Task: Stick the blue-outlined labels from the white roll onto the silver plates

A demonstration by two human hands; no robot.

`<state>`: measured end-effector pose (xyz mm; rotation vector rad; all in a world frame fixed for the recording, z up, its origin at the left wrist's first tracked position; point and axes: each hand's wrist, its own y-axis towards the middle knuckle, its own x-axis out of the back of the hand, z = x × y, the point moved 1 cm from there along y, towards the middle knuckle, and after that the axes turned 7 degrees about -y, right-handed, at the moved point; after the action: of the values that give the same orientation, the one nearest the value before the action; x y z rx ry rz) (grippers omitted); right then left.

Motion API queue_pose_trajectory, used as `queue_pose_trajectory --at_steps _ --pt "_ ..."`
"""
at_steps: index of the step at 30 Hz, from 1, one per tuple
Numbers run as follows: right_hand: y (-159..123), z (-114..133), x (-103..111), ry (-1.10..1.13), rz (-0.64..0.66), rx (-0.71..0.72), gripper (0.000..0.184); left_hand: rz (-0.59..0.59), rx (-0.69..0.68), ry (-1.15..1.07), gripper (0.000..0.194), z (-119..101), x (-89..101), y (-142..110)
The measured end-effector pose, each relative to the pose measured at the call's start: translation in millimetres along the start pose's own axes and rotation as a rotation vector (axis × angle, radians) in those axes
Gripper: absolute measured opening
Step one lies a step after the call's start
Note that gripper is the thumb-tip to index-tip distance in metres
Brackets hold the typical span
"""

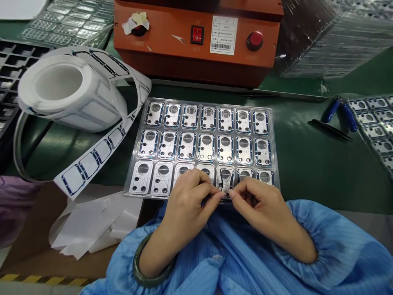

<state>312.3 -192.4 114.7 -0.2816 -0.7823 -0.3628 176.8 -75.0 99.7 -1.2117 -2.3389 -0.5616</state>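
A clear plastic tray [274, 164] holds rows of silver metal plates, each with a round window and small dark holes. Over one plate [226, 174] in the front row, my left hand [193, 196] and my right hand [260, 200] both pinch the ends of a thin dark adhesive frame [221, 181]. My fingertips are close together at the tray's near edge and partly hide the front-row plates. Many plates carry a dark blue border, while those at the front left look bare. To the left stands a roll of frame stickers [101, 102], its white backing strip trailing toward the tray.
An orange machine [193, 53] with a red switch and knobs stands behind the tray. On the right lie blue-handled pliers [337, 116], dark tweezers [331, 130] and another plate tray [373, 123]. Stacked trays [334, 41] rise at back right. Backing scraps [95, 221] fill a cardboard box [27, 241].
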Motion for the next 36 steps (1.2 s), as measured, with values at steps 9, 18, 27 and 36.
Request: queue_pose_trajectory --at_steps 9,18,27,36 --pt "-0.7 1.1 5.6 -0.081 0.064 0.061 0.016 0.025 -0.042 0.050 0.010 1.1 1.4 -2.7" --pt "1.1 -7.1 11.8 -0.165 0.147 0.082 0.013 0.058 -0.034 0.061 0.007 1.4 2.2 -1.0" --pt "3.1 -11.1 11.0 -0.185 0.150 0.135 0.011 0.117 -0.014 0.121 0.006 -1.4 2.7 0.4" --pt "6.5 -7.9 14.8 -0.228 0.203 0.115 0.008 0.328 0.022 0.141 0.001 -2.3 10.1 13.2"
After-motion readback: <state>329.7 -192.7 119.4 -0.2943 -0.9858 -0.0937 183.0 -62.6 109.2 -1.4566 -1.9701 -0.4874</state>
